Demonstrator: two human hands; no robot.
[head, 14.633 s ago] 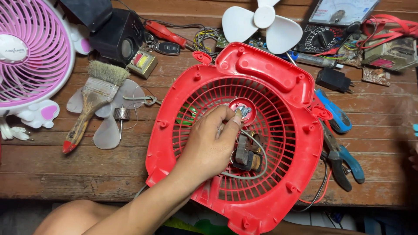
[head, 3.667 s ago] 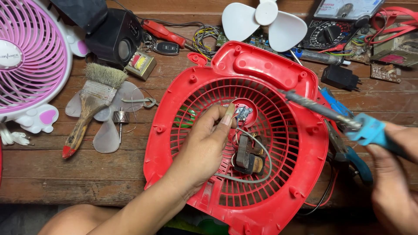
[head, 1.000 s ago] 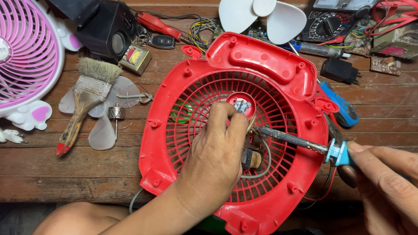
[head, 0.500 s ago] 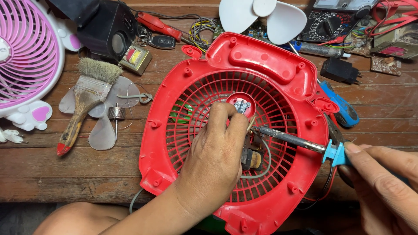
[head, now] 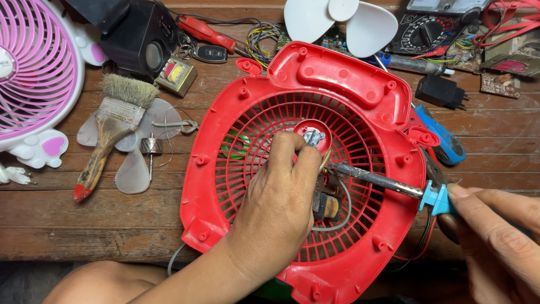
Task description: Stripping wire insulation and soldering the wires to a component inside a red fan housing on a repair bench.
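Left hand (head: 275, 208) pinches a wire inside the red fan housing (head: 236, 186) (right hand (head: 498, 236) grips soldering iron (head: 382, 181)).

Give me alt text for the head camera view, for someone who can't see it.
A left hand rests inside a red fan grille on a wooden workbench while the right hand touches a soldering iron to its centre. A paintbrush, pink fan and white fan blade lie around it.

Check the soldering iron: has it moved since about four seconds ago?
Yes. The soldering iron has swung down and inward; its tip now sits inside the red fan grille near the hub, beside the left hand.
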